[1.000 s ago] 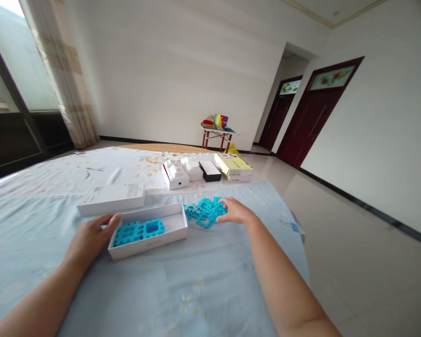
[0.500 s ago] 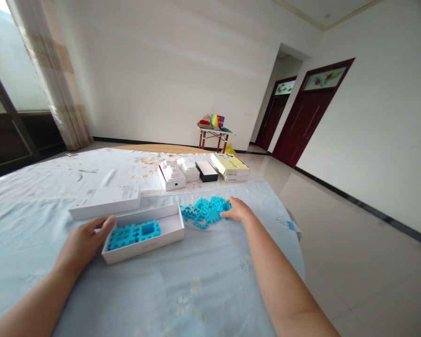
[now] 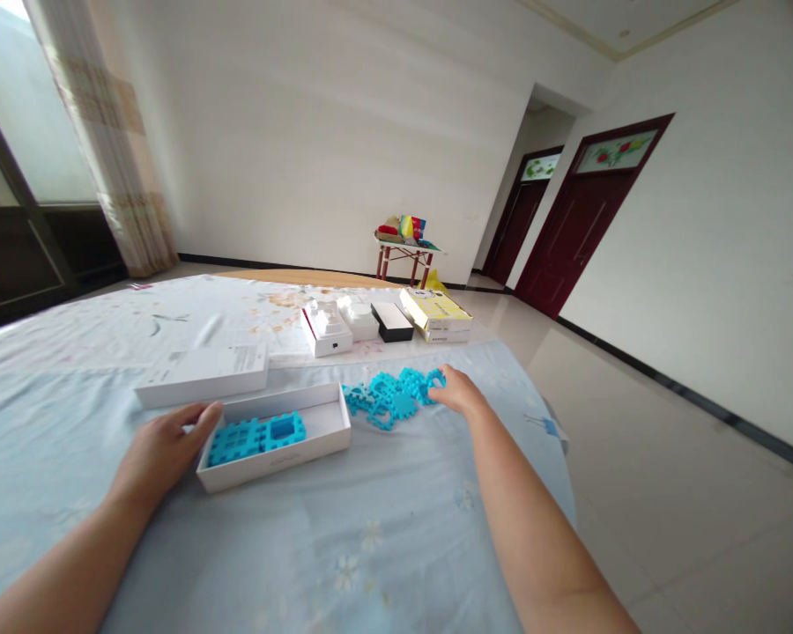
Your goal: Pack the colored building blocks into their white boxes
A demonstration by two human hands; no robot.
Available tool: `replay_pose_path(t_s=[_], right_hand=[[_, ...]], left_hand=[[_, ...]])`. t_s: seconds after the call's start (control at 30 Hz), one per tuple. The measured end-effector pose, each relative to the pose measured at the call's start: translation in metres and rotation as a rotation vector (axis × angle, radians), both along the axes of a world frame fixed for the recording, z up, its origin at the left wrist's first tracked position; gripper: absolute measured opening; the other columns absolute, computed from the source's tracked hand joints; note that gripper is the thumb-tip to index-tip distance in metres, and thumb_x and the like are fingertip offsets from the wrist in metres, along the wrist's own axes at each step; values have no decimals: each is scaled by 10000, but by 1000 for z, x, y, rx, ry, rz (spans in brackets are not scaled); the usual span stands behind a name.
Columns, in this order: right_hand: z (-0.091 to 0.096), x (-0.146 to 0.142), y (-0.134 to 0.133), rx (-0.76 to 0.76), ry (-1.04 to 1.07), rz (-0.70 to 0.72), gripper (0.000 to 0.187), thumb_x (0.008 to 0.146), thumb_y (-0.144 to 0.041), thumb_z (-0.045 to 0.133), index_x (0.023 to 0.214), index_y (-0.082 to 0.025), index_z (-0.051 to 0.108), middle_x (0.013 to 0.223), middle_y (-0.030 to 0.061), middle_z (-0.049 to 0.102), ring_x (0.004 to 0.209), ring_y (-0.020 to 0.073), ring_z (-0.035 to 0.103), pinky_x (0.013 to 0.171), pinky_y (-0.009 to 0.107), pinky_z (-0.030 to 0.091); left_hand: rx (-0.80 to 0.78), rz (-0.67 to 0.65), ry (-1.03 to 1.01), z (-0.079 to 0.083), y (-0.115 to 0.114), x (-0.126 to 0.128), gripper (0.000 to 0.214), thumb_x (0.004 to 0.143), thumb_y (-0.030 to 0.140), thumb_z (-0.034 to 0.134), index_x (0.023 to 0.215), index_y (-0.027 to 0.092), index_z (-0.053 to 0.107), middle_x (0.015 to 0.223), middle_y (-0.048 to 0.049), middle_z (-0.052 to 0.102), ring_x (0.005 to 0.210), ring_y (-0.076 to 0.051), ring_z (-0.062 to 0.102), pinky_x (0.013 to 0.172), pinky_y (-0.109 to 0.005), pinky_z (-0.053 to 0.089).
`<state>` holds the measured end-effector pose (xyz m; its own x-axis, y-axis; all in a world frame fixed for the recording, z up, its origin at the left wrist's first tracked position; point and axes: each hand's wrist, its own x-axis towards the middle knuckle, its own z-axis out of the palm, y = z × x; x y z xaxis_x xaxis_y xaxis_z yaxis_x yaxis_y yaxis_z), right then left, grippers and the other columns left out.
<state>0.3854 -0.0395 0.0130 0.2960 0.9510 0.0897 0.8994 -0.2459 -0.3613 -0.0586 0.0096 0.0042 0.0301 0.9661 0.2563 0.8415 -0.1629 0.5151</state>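
A shallow white box (image 3: 317, 438) lies open on the pale blue cloth, with blue interlocked pieces (image 3: 257, 435) in its left half. My left hand (image 3: 162, 445) rests against the box's left end, fingers loosely curled on the rim. To the right of the box lies a loose pile of blue pieces (image 3: 393, 395). My right hand (image 3: 459, 392) reaches to the pile's right edge and pinches one blue piece between its fingertips.
The white box lid (image 3: 204, 373) lies just behind the open box. Farther back stand two white boxes (image 3: 327, 330), a black box (image 3: 394, 321) and a yellow box (image 3: 436, 313). The bed edge drops to tiled floor on the right. A small table (image 3: 406, 251) stands by the far wall.
My right hand has slid a little to the right along the pile and closed its fingertips on a piece at the edge. My left hand stays at the box's end.
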Motion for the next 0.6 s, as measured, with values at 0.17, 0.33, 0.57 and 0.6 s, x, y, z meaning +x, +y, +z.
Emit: replay_pose_path(t_s=[0.17,0.33,0.57,0.6], right_hand=[[2,-2,4,83,-18,-68,602,705,-362,581,1259,-181,433,1160,110,581,1045,227,548,821,279,410],[-2,-16,5,-39,-64,-1,549,679,-350,627,1186,-190,495,1109,110,614,1016,236,571,787,273,413],[-4,-20,3,-73,-91,32,527,662,-357,660,1146,-199,520,1070,102,633,990,236,586,755,270,412],[-5,-20,3,-70,-89,33,536,661,-360,660,1153,-201,517,1073,100,632,989,236,586,756,271,413]], left_hand=[[-15,1,1,0,0,0,482,749,537,408,878,166,687,815,-53,712,779,-222,635,667,-229,428],[-17,5,-17,-1,0,0,472,749,532,420,875,164,688,822,-54,711,782,-222,633,670,-231,424],[-13,-20,-13,2,-5,1,470,775,517,409,887,150,682,798,-51,707,726,-198,621,660,-226,415],[-8,-27,-12,2,-6,2,469,780,513,403,882,149,681,797,-50,707,726,-195,618,657,-224,413]])
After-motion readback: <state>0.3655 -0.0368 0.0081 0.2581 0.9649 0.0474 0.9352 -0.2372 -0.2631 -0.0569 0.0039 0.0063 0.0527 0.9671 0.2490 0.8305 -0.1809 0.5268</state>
